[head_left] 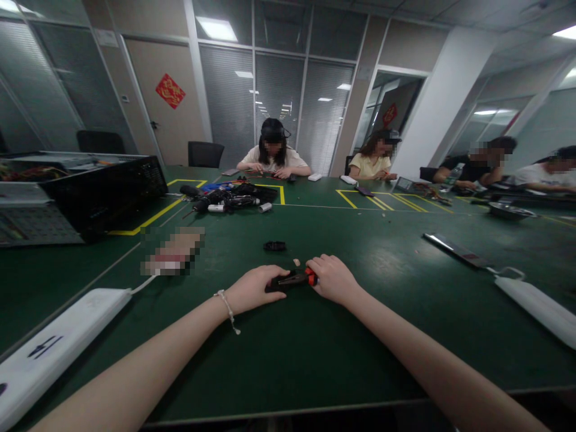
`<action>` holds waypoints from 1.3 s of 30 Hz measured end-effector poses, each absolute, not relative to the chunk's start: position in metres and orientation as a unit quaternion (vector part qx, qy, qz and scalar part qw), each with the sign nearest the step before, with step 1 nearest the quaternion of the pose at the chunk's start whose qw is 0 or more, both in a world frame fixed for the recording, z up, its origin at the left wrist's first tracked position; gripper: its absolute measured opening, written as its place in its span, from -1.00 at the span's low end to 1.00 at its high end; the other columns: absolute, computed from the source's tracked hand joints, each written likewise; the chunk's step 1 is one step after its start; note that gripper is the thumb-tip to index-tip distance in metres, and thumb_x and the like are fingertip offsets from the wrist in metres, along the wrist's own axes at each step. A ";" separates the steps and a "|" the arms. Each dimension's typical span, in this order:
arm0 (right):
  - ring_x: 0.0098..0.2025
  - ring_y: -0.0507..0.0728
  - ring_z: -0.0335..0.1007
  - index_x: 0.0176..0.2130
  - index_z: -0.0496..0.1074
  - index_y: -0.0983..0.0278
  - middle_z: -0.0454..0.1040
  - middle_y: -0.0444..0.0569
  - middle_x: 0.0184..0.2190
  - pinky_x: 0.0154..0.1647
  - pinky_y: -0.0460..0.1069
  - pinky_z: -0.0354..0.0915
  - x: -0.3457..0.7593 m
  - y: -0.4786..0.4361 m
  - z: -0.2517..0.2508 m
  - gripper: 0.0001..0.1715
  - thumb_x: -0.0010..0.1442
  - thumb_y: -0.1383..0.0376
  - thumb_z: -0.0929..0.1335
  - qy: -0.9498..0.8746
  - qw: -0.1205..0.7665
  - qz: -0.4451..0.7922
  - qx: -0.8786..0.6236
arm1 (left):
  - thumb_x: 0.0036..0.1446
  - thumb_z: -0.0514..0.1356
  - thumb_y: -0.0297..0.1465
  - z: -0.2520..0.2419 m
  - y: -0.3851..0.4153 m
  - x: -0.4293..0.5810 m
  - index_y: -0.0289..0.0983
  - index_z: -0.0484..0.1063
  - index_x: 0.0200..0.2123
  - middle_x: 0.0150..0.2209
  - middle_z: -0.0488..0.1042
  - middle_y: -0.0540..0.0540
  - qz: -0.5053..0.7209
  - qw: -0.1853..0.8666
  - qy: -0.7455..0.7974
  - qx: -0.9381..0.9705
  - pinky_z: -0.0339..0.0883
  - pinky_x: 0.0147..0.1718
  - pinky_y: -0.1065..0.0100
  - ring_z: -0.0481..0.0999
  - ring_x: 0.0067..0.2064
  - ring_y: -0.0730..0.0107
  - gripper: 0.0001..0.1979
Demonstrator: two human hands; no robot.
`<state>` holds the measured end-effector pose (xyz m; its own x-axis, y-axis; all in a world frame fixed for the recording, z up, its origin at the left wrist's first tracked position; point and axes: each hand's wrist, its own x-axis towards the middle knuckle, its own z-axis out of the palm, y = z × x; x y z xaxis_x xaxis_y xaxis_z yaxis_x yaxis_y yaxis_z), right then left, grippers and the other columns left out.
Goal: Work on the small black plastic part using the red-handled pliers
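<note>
My right hand (pixel 335 281) is closed around the red-and-black handles of a pair of pliers (pixel 310 276). The jaws point left, to a small black plastic part (pixel 273 284) pinched in my left hand (pixel 252 290). Fingers cover much of that part, so its kind and whether the jaws bite on it cannot be made out. Both hands are low over the green table (pixel 288 360). Just beyond them lies another black piece (pixel 274 246), and a tiny pale scrap (pixel 296 262) rests near the pliers.
A black computer case (pixel 126 186) stands at left. Behind my hands is a heap of black cables and adapters (pixel 231 198). White power banks (pixel 67 336) and a phone (pixel 454 249) flank my arms. A metal bowl (pixel 508 210) sits far right. Several people sit across the table.
</note>
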<state>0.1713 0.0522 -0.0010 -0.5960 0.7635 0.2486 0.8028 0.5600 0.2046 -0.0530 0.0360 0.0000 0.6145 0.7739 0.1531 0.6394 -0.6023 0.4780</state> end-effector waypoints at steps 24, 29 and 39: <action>-0.30 0.10 0.21 -0.32 0.36 0.31 0.39 0.01 -0.33 -0.30 -0.04 0.06 0.171 0.051 0.002 -0.81 0.01 0.30 0.25 -0.881 0.060 -0.154 -0.444 | 0.00 0.19 -0.26 -0.002 0.037 -0.054 -0.15 0.21 0.01 -0.06 0.34 -0.06 0.176 0.198 0.401 0.877 0.24 -0.17 0.27 0.36 -0.13 0.27 -0.53; -0.29 0.11 0.21 -0.33 0.35 0.30 0.39 0.01 -0.33 -0.30 -0.03 0.05 0.169 0.052 0.002 -0.82 0.01 0.30 0.25 -0.879 0.051 -0.159 -0.446 | 0.00 0.18 -0.26 -0.001 0.037 -0.053 -0.16 0.22 0.00 -0.06 0.34 -0.05 0.175 0.196 0.401 0.878 0.23 -0.15 0.26 0.36 -0.12 0.27 -0.54; -0.29 0.11 0.22 -0.31 0.37 0.32 0.40 0.02 -0.31 -0.28 -0.03 0.07 0.171 0.051 0.003 -0.79 0.00 0.30 0.26 -0.881 0.062 -0.147 -0.446 | 0.01 0.17 -0.24 -0.003 0.038 -0.055 -0.14 0.21 0.01 -0.08 0.35 -0.02 0.176 0.194 0.399 0.879 0.25 -0.21 0.31 0.37 -0.17 0.32 -0.54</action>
<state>0.1708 0.0515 0.0027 -0.5950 0.7669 0.2405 0.8034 0.5598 0.2026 -0.0547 0.0380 -0.0030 0.6191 0.7699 0.1551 0.6330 -0.6060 0.4816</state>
